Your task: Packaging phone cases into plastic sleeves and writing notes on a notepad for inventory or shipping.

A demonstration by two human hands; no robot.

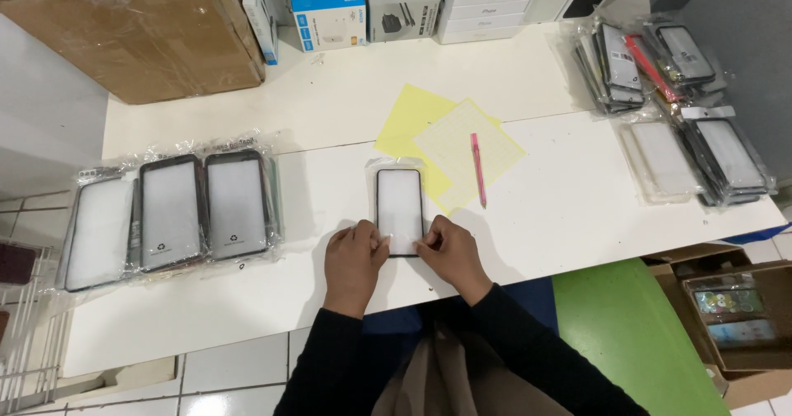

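Head view, looking down: a phone case in a clear sleeve (399, 211) lies flat near the front edge of the white table (577, 210), its long axis pointing away from the person. The left hand (353, 261) and right hand (452, 255) pinch its near corners, equally close, fingertips pressed on the sleeve.

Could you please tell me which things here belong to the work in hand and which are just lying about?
In hand: left hand, right hand, black-rimmed phone case in clear sleeve.

Lying about: yellow paper sheets, pink pen, bagged cases on the left, brown cardboard box.
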